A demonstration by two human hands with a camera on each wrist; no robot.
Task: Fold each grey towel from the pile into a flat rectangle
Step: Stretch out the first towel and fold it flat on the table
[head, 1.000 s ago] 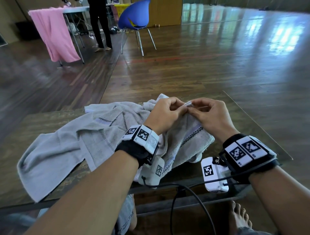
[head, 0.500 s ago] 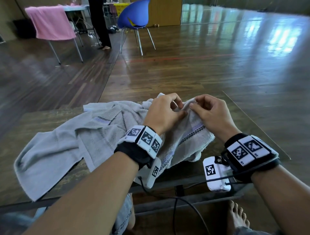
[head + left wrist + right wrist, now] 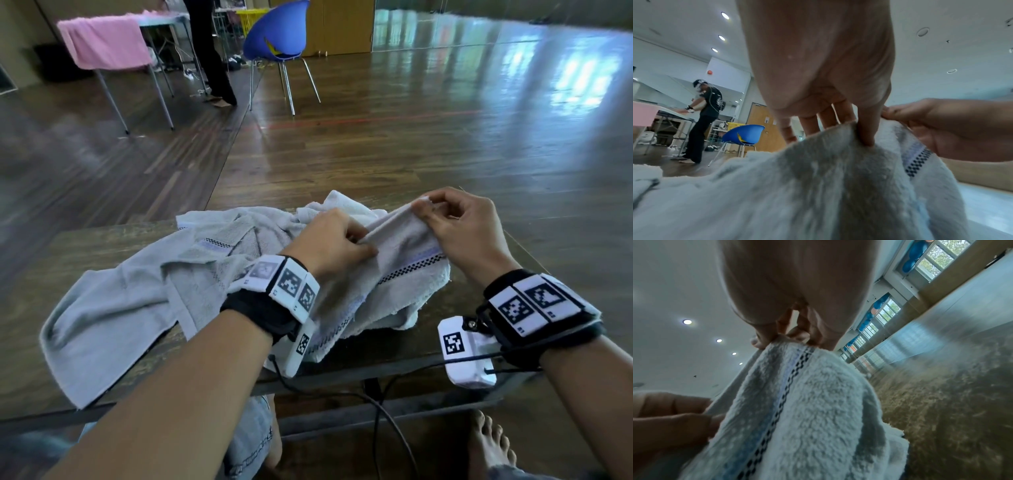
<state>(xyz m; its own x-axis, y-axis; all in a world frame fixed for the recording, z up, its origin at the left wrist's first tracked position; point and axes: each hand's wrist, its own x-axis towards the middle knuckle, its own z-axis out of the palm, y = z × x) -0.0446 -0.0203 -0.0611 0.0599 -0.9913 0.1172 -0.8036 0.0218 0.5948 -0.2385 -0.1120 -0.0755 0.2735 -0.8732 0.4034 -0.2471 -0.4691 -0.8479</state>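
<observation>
Hands: left hand (image 3: 334, 243), right hand (image 3: 460, 228) both pinching grey towel (image 3: 404, 274) edge | pile on table (image 3: 102, 243)

From the head view I can't see the left hand's (image 3: 330, 245) fingertips, which are tucked behind the raised towel (image 3: 394, 236) edge, and the towel heap covers much of the counter (image 3: 89, 250) beneath it. In the left wrist view the palm (image 3: 818, 56) blocks the upper middle and runs off the top edge, and the cloth up close is a soft blur. In the right wrist view the right hand (image 3: 795, 288) is cut off at the top, the left hand's fingers (image 3: 672, 421) are cropped at the left edge, and the counter surface (image 3: 951, 402) is smeared.
</observation>
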